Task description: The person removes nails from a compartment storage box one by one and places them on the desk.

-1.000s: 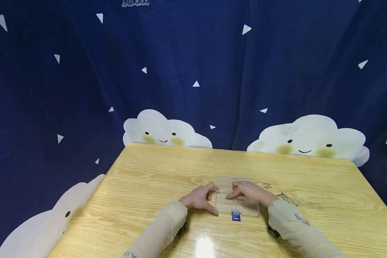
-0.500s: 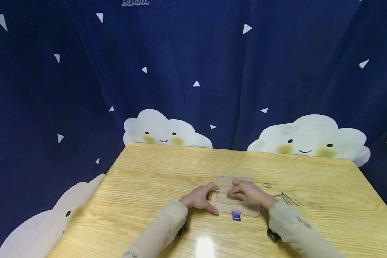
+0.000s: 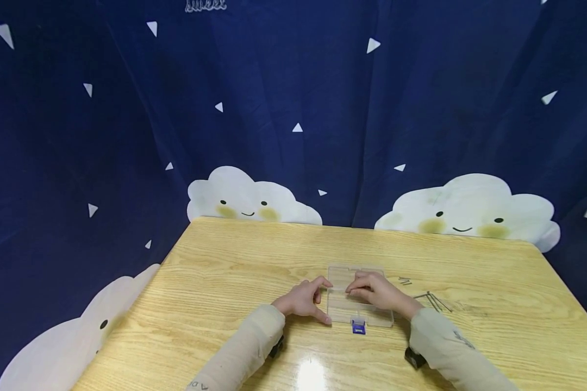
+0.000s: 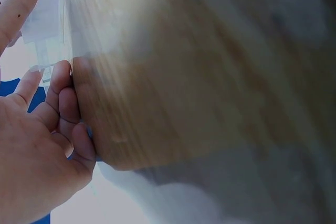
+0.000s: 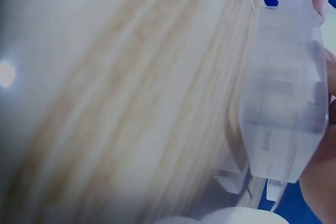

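A clear plastic box (image 3: 338,313) with a blue latch (image 3: 358,327) on its near side lies on the wooden table. My left hand (image 3: 305,298) is at the box's left side, thumb and index finger spread apart with their tips at its edge. The left wrist view shows the other fingers of this hand (image 4: 63,103) bent beside the table surface. My right hand (image 3: 379,292) is over the box, thumb and fingertips brought together; whether they pinch something I cannot tell. In the right wrist view, the box's wall (image 5: 286,93) covers part of that hand (image 5: 320,177).
Right of the box, several long grey nails (image 3: 435,300) lie loose near the right wrist. A few shorter nails (image 3: 405,281) are farther back. The wooden table (image 3: 235,260) reaches to a dark blue curtain (image 3: 274,81) with cloud prints behind it.
The right hand's index finger, extended at first, has drawn in so that its fingertips meet the thumb over the box. The left hand and the box have stayed in place.
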A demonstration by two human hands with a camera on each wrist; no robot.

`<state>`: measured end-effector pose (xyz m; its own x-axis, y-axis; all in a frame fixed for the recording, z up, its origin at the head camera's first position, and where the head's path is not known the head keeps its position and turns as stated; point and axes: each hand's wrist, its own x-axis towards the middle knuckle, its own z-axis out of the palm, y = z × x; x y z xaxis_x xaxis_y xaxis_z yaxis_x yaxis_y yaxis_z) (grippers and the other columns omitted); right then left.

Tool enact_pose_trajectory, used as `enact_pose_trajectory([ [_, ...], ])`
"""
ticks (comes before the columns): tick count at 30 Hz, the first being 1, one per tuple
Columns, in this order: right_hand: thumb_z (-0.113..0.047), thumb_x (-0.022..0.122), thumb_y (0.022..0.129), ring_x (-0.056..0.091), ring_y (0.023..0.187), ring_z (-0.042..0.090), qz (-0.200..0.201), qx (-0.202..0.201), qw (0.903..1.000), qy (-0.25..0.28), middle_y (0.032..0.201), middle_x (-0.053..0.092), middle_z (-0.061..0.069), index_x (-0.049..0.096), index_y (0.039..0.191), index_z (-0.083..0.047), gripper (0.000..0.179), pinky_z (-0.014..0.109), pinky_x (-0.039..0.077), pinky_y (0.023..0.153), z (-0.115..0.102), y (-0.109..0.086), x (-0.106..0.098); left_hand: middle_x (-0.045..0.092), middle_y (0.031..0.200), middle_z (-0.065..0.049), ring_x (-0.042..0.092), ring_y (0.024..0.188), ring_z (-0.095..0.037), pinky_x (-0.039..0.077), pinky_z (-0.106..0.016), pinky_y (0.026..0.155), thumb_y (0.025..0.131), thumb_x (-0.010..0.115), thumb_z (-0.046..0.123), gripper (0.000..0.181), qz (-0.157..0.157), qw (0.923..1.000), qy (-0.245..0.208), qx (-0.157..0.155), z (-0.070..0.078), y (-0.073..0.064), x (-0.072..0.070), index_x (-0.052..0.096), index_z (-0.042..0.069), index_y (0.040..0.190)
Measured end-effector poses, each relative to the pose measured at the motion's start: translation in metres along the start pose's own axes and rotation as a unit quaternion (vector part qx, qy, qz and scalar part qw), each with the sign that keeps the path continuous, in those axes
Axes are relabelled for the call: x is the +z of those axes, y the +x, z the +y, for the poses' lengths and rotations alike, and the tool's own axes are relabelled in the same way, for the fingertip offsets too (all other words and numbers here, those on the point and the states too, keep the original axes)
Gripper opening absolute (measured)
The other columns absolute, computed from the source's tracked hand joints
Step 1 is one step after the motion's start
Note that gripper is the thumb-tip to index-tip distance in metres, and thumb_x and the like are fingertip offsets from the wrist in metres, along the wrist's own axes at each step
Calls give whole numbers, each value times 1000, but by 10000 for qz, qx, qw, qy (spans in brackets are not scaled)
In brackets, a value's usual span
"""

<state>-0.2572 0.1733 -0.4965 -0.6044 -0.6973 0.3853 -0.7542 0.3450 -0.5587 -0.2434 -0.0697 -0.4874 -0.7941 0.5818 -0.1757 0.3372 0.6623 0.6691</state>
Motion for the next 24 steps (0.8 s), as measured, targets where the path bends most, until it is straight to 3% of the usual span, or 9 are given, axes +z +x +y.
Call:
enact_pose_trajectory([
  [9, 2, 59, 86, 43, 60, 5, 149, 83, 9996, 239, 74, 57, 3, 69, 90, 1, 12, 19, 38, 56, -1, -7, -10, 51, 75, -2, 37, 66, -8, 32, -22, 63, 64, 84, 29, 68, 71, 9999, 67, 90, 1, -1, -1, 47, 18, 120],
  [15, 9, 57, 84, 44, 56, 11, 228, 383, 9981, 431, 71, 56, 13, 68, 90, 4, 13, 22, 40, 52, -30, -8, -29, 51, 75, -3, 38, 67, -9, 32, -22, 62, 64, 84, 28, 69, 49, 10000, -18, 63, 2, -2, -1, 47, 17, 121],
  [20, 11, 55, 84, 43, 53, 19, 329, 407, 9970, 568, 70, 55, 14, 67, 90, 7, 14, 23, 40, 50, -39, -14, -40, 50, 75, -3, 37, 69, -9, 32, -24, 65, 64, 84, 28, 70, 48, 10000, -67, -3, 3, -3, -1, 47, 17, 121],
  [24, 13, 55, 83, 43, 53, 18, 470, 402, 9963, 592, 69, 54, 9, 67, 90, 8, 15, 22, 39, 50, -37, -20, -45, 50, 76, -3, 37, 70, -10, 33, -25, 67, 64, 84, 29, 70, 46, 10000, -59, -14, 5, -4, -1, 46, 18, 122],
])
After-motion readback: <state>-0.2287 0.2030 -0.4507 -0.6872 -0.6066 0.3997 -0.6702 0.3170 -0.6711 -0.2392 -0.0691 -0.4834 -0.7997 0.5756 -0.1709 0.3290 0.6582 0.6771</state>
